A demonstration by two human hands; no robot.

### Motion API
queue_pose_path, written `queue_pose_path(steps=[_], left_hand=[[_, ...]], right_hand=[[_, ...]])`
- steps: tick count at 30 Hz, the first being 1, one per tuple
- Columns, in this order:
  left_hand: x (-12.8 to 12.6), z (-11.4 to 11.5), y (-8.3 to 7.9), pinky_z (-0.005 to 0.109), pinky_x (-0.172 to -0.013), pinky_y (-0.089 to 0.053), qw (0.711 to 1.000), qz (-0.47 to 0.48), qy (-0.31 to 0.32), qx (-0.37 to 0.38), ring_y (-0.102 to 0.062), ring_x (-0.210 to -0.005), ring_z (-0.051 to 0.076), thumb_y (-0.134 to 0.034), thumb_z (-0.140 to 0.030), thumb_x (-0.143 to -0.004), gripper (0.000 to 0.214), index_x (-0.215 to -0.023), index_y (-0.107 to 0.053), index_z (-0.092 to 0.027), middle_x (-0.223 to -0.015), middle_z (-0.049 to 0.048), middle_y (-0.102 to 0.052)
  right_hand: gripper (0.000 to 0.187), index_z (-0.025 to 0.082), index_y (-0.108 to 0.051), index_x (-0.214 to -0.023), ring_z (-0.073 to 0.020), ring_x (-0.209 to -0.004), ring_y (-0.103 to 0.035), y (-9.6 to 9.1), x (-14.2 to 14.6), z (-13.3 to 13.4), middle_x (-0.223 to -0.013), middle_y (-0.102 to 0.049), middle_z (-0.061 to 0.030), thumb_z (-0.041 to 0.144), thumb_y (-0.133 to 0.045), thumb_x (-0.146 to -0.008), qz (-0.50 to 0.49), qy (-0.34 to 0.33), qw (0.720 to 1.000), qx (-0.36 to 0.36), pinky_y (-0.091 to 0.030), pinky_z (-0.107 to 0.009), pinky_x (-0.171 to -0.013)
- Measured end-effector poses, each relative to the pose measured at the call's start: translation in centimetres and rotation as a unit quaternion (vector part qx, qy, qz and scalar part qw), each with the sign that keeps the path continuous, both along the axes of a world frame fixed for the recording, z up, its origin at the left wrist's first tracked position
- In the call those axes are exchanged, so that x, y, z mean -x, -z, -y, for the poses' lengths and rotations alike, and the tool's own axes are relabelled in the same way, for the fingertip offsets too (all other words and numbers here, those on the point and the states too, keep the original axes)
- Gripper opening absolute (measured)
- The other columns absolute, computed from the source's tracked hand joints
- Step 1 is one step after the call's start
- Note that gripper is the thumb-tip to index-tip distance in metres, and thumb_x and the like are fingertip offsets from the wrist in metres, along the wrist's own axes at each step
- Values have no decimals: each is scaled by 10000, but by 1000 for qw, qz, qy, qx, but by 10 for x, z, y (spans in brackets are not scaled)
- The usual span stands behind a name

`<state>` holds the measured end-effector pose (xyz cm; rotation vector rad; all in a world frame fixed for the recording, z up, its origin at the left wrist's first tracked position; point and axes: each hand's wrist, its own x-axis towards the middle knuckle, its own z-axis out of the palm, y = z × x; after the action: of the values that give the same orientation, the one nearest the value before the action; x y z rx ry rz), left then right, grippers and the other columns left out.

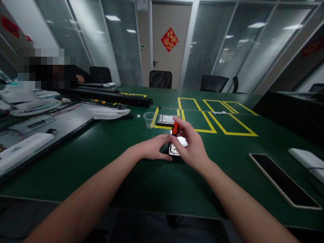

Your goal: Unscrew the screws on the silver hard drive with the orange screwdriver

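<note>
1. Through the head camera, I see my right hand (191, 143) closed on a screwdriver (175, 129) with an orange-and-black handle, fingers and thumb pinched around it.
2. The screwdriver's handle is above the silver-faced drive (174, 150), which lies on the green table (217, 189) directly in front of me; my right hand covers part of its face, and I cannot tell where the screwdriver's tip sits.
3. My left hand (154, 147) is at the drive's left side, thumb and fingers parted in a C shape; I cannot tell whether it clamps the drive or only rests against it.
4. Just beyond lies a 2nd drive, the labelled drive (167, 119), with a clear plastic cup (149, 120) standing near its left end.
5. Yellow tape (238, 134) marks out boxes farther along the tabletop.
6. To my right, I have a flat dark panel with a pale frame (283, 180) and, beside it, a white object (307, 162).
7. To my left are a white grille (108, 112) and a long black bar (131, 99); 1 co-worker's hand (80, 79) shows beyond them.
</note>
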<state>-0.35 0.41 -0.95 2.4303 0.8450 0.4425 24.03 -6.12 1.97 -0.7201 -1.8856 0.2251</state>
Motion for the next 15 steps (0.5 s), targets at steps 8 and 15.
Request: queue_pose_path(steps=[8, 15], left_hand=[[2, -2, 2, 693, -1568, -478, 1000, -1, 9, -4, -627, -1848, 489, -1099, -626, -993, 1018, -1859, -683, -288, -1954, 209, -672], [1, 0, 1, 683, -1553, -506, 1000, -3, -5, 5, -649, -1825, 515, -1110, -606, -974, 993, -1819, -712, -267, -1937, 209, -686]], right_hand=[[692, 369, -614, -1871, -358, -1321, -907, 2, 2, 2, -1673, -833, -151, 229, -712, -1201, -13, -5, 1000, 29, -780, -631, -1214], [571, 343, -703, -1778, -334, -1203, -882, -4, 0, 3, -1547, -873, -131, 301, -764, -1213, 4, 4, 1000, 9, -792, -575, -1098]])
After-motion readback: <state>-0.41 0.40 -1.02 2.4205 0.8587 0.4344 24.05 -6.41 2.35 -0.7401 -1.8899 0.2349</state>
